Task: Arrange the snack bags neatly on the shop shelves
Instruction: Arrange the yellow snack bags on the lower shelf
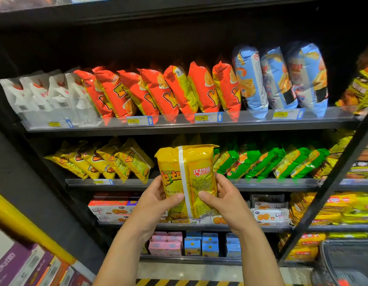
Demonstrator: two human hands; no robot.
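Observation:
A yellow snack bag [189,174] is held upright, its back seam facing me, in front of the second shelf [251,183]. My left hand [156,200] grips its lower left side and my right hand [222,198] grips its lower right side. It hangs before a gap between a leaning row of yellow bags [108,159] on the left and green bags [267,162] on the right. The shelf above [179,124] carries white bags [44,93], red bags [158,91] and blue bags [282,77], all leaning.
Lower shelves hold biscuit packs [111,209] and pink and blue cartons [191,244]. A neighbouring rack at right carries yellow packs [333,207]. A dark basket [348,263] sits bottom right, purple boxes [20,267] bottom left, and hazard striping [179,282] marks the floor.

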